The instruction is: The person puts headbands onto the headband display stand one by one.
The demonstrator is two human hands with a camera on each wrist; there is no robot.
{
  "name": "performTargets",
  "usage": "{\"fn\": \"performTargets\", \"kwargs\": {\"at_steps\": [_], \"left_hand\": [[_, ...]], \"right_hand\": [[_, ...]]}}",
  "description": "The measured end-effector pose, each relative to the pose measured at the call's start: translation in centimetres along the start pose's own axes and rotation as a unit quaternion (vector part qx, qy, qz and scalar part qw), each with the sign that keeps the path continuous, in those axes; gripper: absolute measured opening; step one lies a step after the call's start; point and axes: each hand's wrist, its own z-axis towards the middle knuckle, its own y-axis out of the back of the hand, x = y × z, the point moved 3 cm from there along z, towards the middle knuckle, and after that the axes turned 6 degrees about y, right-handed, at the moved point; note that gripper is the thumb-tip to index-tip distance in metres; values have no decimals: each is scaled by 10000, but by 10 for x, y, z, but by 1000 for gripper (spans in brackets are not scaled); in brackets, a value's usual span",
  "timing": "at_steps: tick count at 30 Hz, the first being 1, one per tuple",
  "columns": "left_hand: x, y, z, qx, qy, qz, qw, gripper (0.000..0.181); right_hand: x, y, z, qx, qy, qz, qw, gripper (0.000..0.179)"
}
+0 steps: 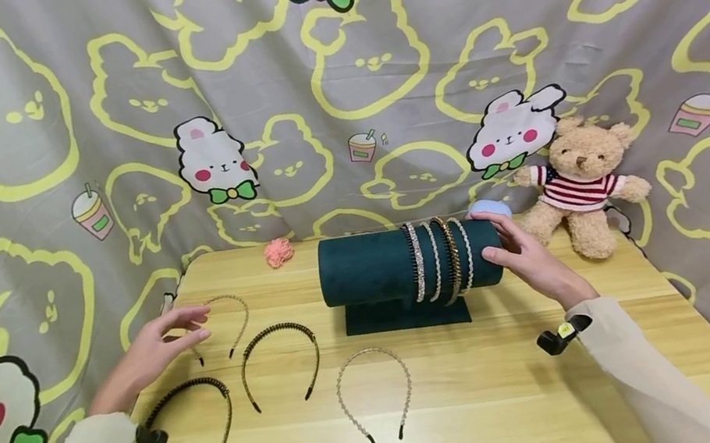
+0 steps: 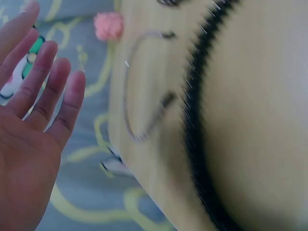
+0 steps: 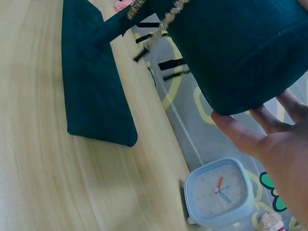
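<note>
My right hand holds the right end of a dark green headband stand, thumb in front and fingers around the back. In the right wrist view, its fingertips touch the end of the roll. Several decorated headbands, among them a sparkly silver headband, hang side by side on the roll's right half. With fingers spread, my left hand hovers over the table's left side, holding nothing. Beneath it lies a thin headband. Closer to me are a black spiky headband, a dark headband and a pale beaded headband.
A teddy bear in a striped shirt sits at the table's back right. A light blue clock stands behind the roll's right end. At the back left lies a fluffy pink item. A patterned curtain surrounds the wooden table.
</note>
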Motion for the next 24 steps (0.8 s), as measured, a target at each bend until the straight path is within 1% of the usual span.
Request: {"fn": "performTargets", "kwargs": {"at_steps": [4,6,9,12,18,21,24], "left_hand": [[20,5,-18,-95,66,46,9999,42],[28,6,-26,-119,43,100,9999,42],[39,6,-34,-148,-2,180,9997,41],[48,5,-42,-110,-5,223,9997,39],[64,0,-52,88,160,253,9995,37],[69,-4,-55,168,229,234,9993,36],[73,-7,-55,164,218,159,9995,35]], "right_hand": [[0,1,1,0,-13,2,10000,62],[0,1,1,11,-21,0,10000,62],[-1,1,0,7,-8,55,10000,62],[-1,1,-1,8,15,127,9999,62],[0,0,0,38,11,222,9997,64],[1,0,0,42,10,238,9997,64],[1,-1,0,41,28,239,9997,63]]}}
